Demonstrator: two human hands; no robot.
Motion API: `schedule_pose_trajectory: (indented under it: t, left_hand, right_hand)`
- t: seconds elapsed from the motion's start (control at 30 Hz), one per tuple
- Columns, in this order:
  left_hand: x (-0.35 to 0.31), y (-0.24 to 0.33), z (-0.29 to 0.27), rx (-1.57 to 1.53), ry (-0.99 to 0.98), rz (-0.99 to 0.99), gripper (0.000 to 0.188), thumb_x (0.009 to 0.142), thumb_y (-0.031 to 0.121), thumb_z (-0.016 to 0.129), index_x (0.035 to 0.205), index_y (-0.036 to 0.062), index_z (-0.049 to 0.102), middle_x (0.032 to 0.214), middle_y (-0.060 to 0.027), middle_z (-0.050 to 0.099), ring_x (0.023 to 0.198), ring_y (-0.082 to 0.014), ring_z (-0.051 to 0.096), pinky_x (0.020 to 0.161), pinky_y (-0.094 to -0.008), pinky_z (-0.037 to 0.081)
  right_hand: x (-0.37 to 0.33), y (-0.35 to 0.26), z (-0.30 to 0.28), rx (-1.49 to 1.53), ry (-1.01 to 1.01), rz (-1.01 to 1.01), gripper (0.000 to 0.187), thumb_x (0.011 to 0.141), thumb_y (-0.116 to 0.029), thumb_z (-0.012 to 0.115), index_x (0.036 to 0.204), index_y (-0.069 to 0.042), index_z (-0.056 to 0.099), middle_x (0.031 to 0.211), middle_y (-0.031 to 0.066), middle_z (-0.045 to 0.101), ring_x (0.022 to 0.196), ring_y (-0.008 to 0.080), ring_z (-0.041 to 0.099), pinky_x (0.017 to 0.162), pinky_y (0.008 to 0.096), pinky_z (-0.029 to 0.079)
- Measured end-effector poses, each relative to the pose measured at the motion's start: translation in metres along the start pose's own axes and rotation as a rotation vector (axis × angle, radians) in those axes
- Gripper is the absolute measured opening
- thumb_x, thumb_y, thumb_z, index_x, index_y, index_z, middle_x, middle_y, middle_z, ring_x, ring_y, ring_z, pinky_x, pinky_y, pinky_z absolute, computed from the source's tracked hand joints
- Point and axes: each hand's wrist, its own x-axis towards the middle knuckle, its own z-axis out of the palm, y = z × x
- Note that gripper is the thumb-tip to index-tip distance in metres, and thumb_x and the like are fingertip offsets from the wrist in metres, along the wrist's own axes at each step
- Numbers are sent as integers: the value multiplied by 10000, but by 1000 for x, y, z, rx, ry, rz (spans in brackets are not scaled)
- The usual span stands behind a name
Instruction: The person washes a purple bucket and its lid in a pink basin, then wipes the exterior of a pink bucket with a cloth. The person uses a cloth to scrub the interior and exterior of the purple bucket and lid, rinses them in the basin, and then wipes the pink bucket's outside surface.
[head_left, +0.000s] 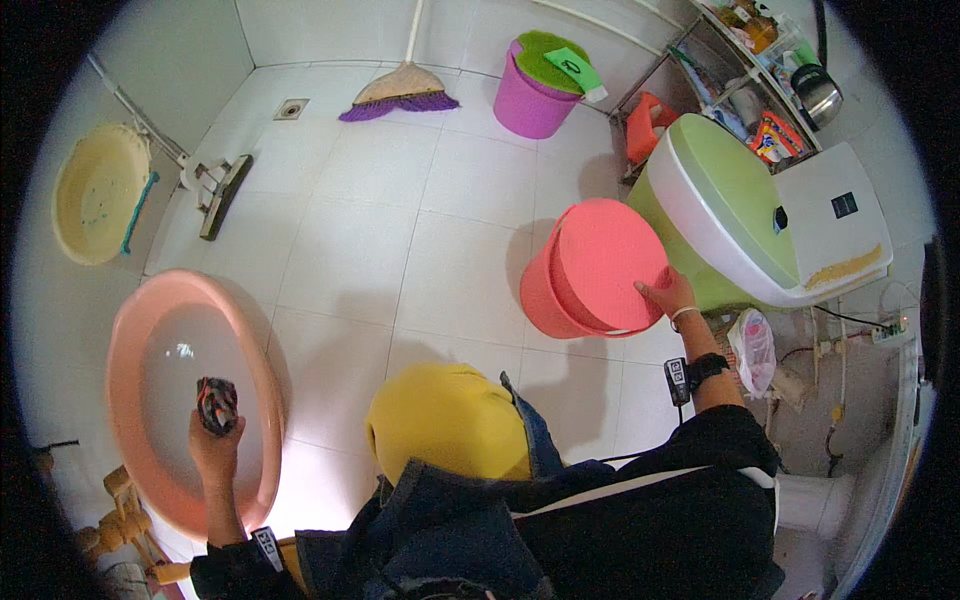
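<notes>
My left hand is closed around a bunched dark cloth with red streaks. It is over a large peach-coloured basin that holds cloudy, whitish liquid. Off to the right, my right hand grips the edge of a round coral-red lid, thumb on top and fingers partly hidden. The lid lies off-centre over a matching bucket, so part of the rim shows on the left; whether it rests on the bucket all round I cannot tell.
A green-lidded toilet stands right of the bucket, below a loaded metal shelf. At the back are a purple bucket and a broom. A squeeze mop and a cream basin lean left. A bagged waste bin is near my right arm.
</notes>
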Motion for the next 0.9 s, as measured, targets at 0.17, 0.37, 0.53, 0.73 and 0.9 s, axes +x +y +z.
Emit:
schedule_pose_trajectory:
  t: [0.17, 0.37, 0.53, 0.73, 0.9]
  left_hand:
    - [-1, 30, -1, -52, -51, -9, 437, 675, 132, 846, 1010, 9, 594, 907, -157, 689, 806, -284, 673, 748, -378, 531]
    - [-10, 45, -3, 28, -55, 1, 472, 664, 110, 849, 1060, 9, 612, 1009, -181, 687, 906, -319, 683, 798, -398, 534]
    - [-10, 45, 1, -12, -50, 3, 547, 650, 100, 857, 1132, 23, 609, 1067, -183, 670, 958, -342, 672, 832, -393, 536]
    - [-7, 102, 25, -114, -59, 59, 542, 689, 134, 840, 1171, 24, 618, 1106, -194, 673, 1010, -320, 674, 878, -385, 527]
    - [-3, 168, 58, -119, -183, 216, 569, 695, 281, 869, 1128, 14, 615, 1045, -193, 683, 986, -339, 671, 866, -404, 530]
  right_hand:
    - [-3, -49, 15, -79, 11, -149, 784, 640, -477, 890, 1213, -12, 625, 1097, 183, 709, 982, 310, 688, 866, 402, 540]
    - [6, -104, 50, -59, -45, -247, 759, 643, -473, 886, 1210, -38, 629, 1133, 192, 664, 1027, 326, 641, 888, 412, 512]
    - [7, -155, 79, -2, -40, -340, 689, 647, -425, 888, 1189, -79, 641, 1031, 144, 612, 957, 307, 599, 849, 409, 497]
    - [3, -205, 108, 109, -151, -506, 644, 666, -404, 866, 1171, -88, 622, 982, 115, 584, 881, 261, 578, 781, 372, 497]
    - [-1, -237, 107, -43, -393, -556, 692, 742, -413, 825, 1306, -85, 592, 1083, 141, 589, 945, 252, 601, 787, 363, 527]
